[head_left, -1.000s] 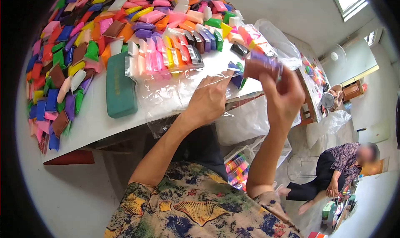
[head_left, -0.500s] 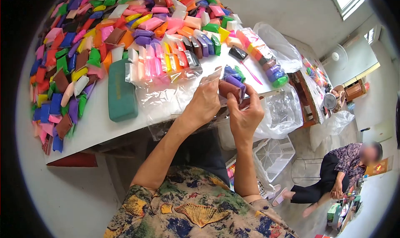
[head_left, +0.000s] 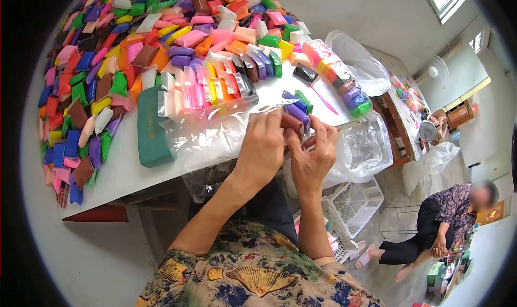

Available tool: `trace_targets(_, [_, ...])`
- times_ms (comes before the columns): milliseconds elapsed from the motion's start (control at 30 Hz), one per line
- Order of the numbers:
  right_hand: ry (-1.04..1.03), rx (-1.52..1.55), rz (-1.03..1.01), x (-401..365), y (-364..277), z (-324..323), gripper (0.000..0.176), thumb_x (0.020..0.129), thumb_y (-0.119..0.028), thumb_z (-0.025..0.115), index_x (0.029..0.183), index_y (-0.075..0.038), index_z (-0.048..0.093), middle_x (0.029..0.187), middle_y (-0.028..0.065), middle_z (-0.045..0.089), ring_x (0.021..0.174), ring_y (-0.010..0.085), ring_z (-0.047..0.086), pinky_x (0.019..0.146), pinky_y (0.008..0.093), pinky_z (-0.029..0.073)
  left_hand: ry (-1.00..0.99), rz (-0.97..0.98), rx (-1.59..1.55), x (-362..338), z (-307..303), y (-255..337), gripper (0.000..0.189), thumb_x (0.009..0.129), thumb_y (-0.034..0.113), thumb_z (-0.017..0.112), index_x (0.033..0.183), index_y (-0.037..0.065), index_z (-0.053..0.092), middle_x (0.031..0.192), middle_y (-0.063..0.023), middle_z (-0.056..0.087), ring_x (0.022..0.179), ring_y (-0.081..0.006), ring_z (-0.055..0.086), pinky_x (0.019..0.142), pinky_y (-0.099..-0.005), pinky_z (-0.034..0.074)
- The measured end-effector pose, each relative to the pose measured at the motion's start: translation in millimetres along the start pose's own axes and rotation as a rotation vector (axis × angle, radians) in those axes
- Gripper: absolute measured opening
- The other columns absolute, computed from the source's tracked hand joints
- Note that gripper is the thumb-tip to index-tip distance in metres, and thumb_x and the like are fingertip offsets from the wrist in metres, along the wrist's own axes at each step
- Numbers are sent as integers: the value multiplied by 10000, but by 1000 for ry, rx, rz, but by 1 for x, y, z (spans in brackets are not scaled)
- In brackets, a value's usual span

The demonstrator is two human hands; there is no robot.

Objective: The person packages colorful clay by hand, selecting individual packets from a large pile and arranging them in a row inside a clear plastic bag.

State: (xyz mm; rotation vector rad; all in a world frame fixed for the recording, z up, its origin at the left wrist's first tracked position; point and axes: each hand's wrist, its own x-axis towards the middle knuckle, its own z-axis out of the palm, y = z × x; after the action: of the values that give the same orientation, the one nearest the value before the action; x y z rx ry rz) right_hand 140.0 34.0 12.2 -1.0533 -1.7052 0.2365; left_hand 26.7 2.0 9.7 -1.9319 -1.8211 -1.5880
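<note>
At the table's front edge, my left hand (head_left: 263, 146) and my right hand (head_left: 311, 159) meet, fingers closed around a small brown clay packet (head_left: 292, 123). My right thumb presses on its lower side, and the left fingertips are at its left end. Against the brown packet lies a purple packet (head_left: 298, 112), near the right fingers. Blue and green packets (head_left: 303, 101) sit just behind. A clear plastic bag (head_left: 207, 132) runs from my left hand across the table, with a row of colored packets (head_left: 207, 86) at its far side.
A large heap of colored packets (head_left: 102, 54) covers the table's left and back. A green case (head_left: 152, 126) lies near the front edge. A pink tool (head_left: 326, 98) and a filled bag of packets (head_left: 344, 83) lie to the right. A seated person (head_left: 431, 226) is at lower right.
Both hands have drawn closer together around the brown packet, my left hand turning over its left end. The clear bag has shifted, and the view has moved slightly.
</note>
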Motion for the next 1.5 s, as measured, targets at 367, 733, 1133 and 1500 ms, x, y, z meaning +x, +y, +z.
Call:
trace_targets(367, [-32, 70, 26, -1, -1, 26, 504, 803, -122, 761, 1235, 28, 549, 1016, 178, 584, 763, 307, 606, 666, 395, 515, 155, -269, -266, -5, -2, -5, 180, 900, -3, 580, 1072, -51, 603, 979, -181, 601, 882, -319, 625, 754, -389, 513])
trace_targets(733, [-5, -71, -25, 8, 5, -4, 422, 799, -79, 724, 1187, 6, 581, 1142, 198, 584, 1015, 367, 602, 839, 426, 503, 61, -225, -159, -2, -1, -2, 284, 896, 65, 574, 1169, 2, 620, 1068, -212, 611, 985, -419, 552, 868, -483, 454])
trace_targets(1133, [-70, -347, -52, 15, 41, 1, 205, 830, -90, 655, 1030, -45, 657, 869, 108, 629, 851, 299, 614, 754, 424, 485, 63, -271, -70, 4, 15, -11, 390, 902, 94, 641, 1261, -52, 597, 1034, -237, 623, 941, -338, 586, 782, -401, 484])
trace_targets(1500, [6, -459, -127, 27, 27, -19, 256, 842, -133, 682, 1079, -40, 666, 905, 101, 652, 878, 304, 615, 790, 432, 479, 9, -116, 3, 0, 10, -9, 299, 823, 86, 585, 1092, -39, 618, 956, -258, 565, 938, -429, 539, 823, -514, 456])
